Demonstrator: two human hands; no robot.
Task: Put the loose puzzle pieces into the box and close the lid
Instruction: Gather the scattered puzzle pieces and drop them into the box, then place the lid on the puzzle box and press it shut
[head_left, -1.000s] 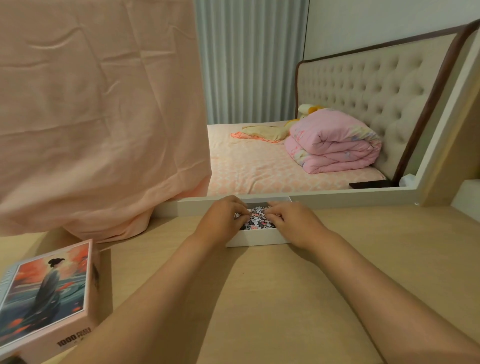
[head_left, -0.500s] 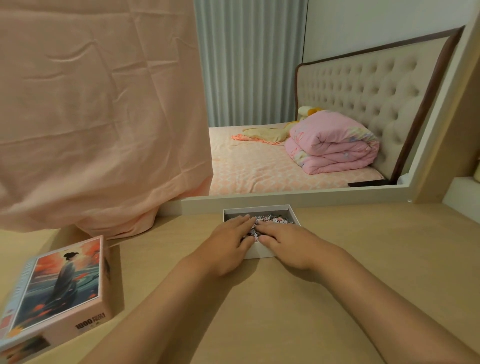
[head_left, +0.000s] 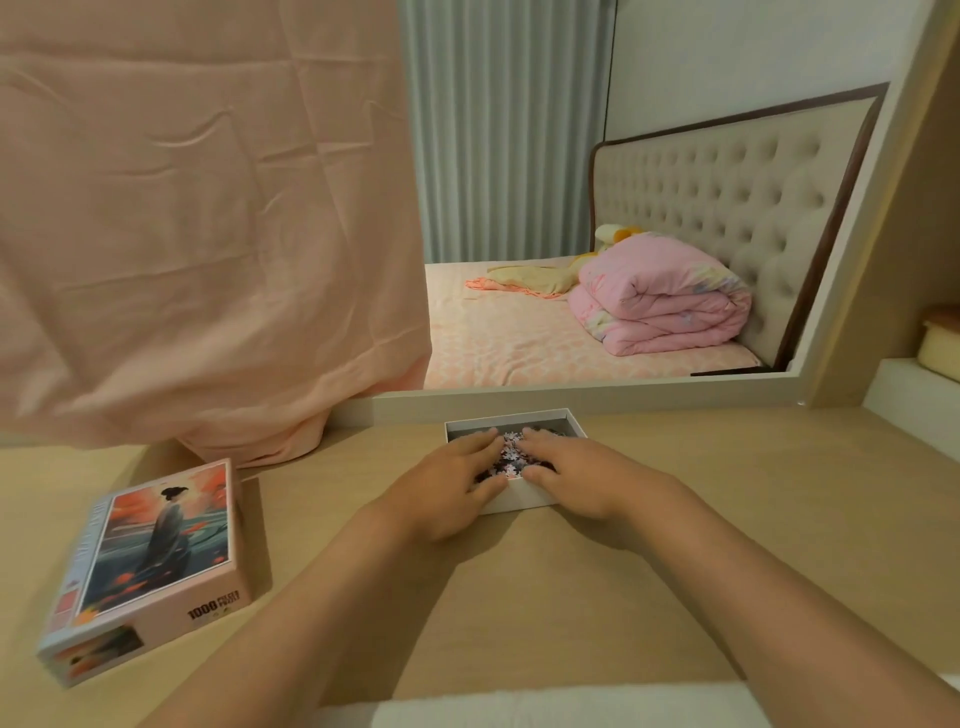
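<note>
Box (head_left: 525, 501) drawn off mirror frame (head_left: 597, 396), left grip (head_left: 448, 489) and right grip (head_left: 577, 472) flat on pieces (head_left: 511, 454), holding nothing, lid (head_left: 156, 556) well left

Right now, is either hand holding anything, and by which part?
Nothing is plainly held. The left hand and right hand lie flat, fingers straight, on the puzzle pieces inside the open box.

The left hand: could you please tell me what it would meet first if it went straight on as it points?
The left hand would probably meet the far wall of the shallow white cardboard box, past the loose pink-and-dark puzzle pieces beneath it; depth is unclear.
</note>
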